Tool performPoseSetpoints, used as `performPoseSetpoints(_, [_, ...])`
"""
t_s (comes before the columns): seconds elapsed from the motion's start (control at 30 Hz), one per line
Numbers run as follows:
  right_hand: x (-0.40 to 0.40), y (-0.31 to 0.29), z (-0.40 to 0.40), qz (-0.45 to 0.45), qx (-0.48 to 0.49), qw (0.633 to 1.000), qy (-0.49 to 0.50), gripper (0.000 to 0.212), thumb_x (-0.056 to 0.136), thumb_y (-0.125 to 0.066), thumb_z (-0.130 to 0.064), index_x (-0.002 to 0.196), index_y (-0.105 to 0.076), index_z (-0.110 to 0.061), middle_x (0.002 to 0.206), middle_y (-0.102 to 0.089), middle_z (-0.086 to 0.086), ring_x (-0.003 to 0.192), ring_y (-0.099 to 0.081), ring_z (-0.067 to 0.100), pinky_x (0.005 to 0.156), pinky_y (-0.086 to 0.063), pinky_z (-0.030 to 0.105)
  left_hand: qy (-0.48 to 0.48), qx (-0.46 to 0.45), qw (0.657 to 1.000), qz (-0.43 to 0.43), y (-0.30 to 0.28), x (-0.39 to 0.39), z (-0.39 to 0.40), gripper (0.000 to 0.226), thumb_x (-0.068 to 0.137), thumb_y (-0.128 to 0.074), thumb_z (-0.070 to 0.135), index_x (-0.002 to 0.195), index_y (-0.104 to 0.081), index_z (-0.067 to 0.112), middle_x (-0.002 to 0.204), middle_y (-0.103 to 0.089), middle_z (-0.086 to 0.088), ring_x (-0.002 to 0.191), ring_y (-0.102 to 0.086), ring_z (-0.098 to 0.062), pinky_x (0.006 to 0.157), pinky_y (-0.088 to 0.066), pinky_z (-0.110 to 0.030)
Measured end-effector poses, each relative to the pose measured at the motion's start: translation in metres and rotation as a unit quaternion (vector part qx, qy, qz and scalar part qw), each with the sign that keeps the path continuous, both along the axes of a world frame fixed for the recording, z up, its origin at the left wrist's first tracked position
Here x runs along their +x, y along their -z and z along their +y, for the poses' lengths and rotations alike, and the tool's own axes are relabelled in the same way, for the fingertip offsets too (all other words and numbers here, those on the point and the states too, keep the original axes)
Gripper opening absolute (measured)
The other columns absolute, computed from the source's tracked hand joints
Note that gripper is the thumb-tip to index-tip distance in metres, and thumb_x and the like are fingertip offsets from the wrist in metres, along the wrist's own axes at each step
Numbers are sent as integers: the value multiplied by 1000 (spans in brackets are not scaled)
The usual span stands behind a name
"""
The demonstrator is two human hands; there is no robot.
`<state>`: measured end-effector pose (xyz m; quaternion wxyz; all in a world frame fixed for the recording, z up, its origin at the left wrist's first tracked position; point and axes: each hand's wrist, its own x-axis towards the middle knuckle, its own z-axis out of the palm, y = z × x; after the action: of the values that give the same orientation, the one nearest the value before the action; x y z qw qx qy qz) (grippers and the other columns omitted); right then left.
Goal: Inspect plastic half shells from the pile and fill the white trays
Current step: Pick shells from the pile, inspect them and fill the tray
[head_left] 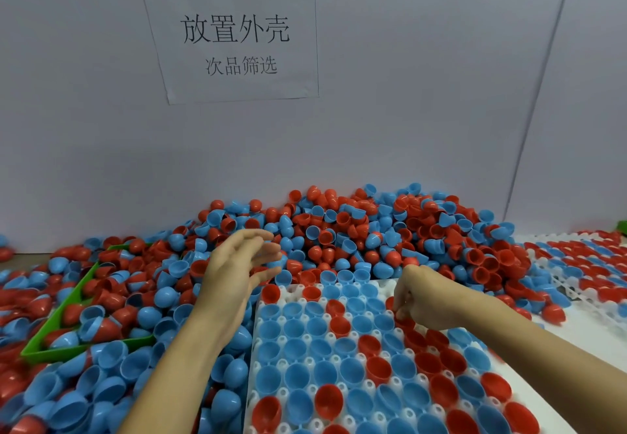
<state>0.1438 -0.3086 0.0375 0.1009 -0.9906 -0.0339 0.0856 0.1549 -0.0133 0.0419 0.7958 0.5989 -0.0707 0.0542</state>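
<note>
Left hand hovers over pile (blurred); right hand touches tray.

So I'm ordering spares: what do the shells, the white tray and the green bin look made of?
Shells: thin moulded plastic, glossy, with bright highlights. White tray: pale, slightly see-through plastic with moulded cups, probably soft and semi-matte. Green bin: looks like rigid, smooth plastic with thin, straight walls.

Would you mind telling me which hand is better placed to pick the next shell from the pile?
Left. The left hand hovers open at the pile, while the right hand is curled down over the white tray.
</note>
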Motion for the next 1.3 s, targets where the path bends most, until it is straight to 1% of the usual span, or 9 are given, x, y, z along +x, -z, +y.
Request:
performPoseSetpoints(0.13, [2,-1,-4,13,1,999,-32,18,91,-67,-8,104,-78,-16,101,-75,-5,88,-68,8,78,-60,25,-38,190,980,-47,1,-3,-10,16,99,-59,16,99,-70,28,100,-72,4,96,-69,-11,77,-59,-30])
performPoseSetpoints(0.3, [-1,-5,-16,-9,37,996,-77,25,100,-56,-14,117,-73,-22,118,-68,-18,102,-64,0,88,-53,17,-33,408,901,-146,-24,22,-35,25,94,-67,24,112,-60,40,118,-55,19,106,-56,0,80,-42,-12])
performPoseSetpoints(0.43, [-8,-13,-34,-25,137,986,-88,27,103,-53,-25,113,-71,-42,96,-56,-43,87,-56,-22,74,-44,2,4,523,831,-190,-36,60,-79,56,89,-71,29,139,-48,38,140,-43,11,125,-43,-7,96,-36,-23])
performPoseSetpoints(0.63, [-14,-24,-68,-12,273,958,-89,26,100,-55,-33,106,-69,-55,95,-70,-21,89,-67,0,79,-55,19,68,652,743,-137,-30,119,-144,99,75,-82,38,150,-20,54,165,-4,1,151,-8,-38,113,-37,-58])
performPoseSetpoints(0.73, [-12,-28,-82,-34,319,943,-89,23,95,-56,-42,105,-68,-58,95,-72,-21,90,-69,0,81,-55,17,106,743,655,-88,-24,140,-164,111,73,-85,34,151,-9,56,166,11,1,151,7,-44,112,-34,-65])
performPoseSetpoints(0.8, [-7,-31,-88,-54,334,936,-92,23,90,-56,-46,106,-68,-59,97,-72,-20,89,-69,1,82,-54,15,103,770,623,-85,-20,147,-175,112,72,-85,33,151,-8,53,165,6,-1,150,0,-46,108,-38,-65])
performPoseSetpoints(0.93, [3,-35,-90,-90,360,925,-83,27,85,-54,-51,106,-70,-52,93,-73,-18,87,-69,1,74,-54,17,79,758,641,-88,-11,155,-190,114,71,-87,28,152,-8,47,162,0,-6,143,-20,-48,103,-47,-58])
performPoseSetpoints(1.13, [14,-36,-86,-106,371,919,-88,24,85,-53,-54,105,-65,-61,100,-72,-24,90,-69,-2,81,-54,22,23,720,679,-142,15,158,-186,104,73,-84,31,148,-15,47,160,-4,0,137,-24,-42,88,-55,-48])
performPoseSetpoints(1.3, [16,-37,-88,-120,363,920,-87,24,83,-52,-57,103,-63,-64,99,-71,-27,90,-69,-3,80,-50,18,-20,678,710,-186,26,163,-184,87,75,-79,29,142,-24,43,146,-18,0,125,-32,-33,71,-46,-33])
